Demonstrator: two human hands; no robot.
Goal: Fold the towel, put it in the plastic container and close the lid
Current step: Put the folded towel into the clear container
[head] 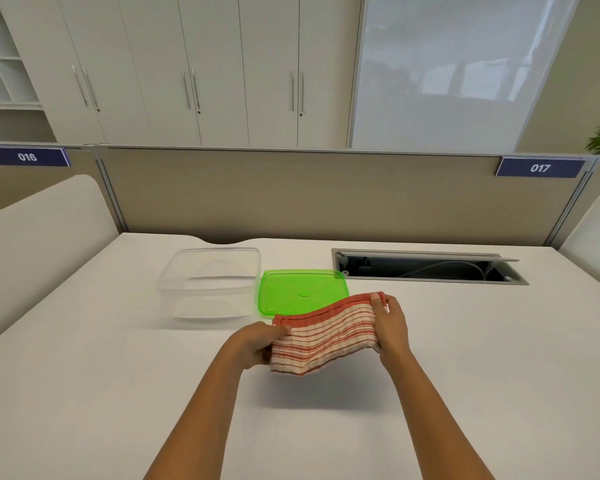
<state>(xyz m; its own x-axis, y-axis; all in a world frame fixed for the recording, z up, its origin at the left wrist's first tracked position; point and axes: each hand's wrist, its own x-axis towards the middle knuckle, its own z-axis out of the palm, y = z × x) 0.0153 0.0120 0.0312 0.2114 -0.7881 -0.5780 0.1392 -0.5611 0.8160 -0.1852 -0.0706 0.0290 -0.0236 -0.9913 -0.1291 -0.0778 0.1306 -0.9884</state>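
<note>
A red-and-cream striped towel point(326, 336), folded into a thick band, hangs a little above the white desk between both hands. My left hand point(257, 342) grips its left end and my right hand point(390, 325) grips its right end, thumb over the top edge. Behind the towel lies the green lid point(298, 291), flat on the desk, its front edge partly hidden by the cloth. Left of the lid stands the clear plastic container point(210, 282), open with nothing in it.
An open cable hatch point(426, 270) is sunk into the desk point(118, 393) at the back right. A beige partition point(326, 195) closes off the far edge. White rounded dividers rise at the left and right sides.
</note>
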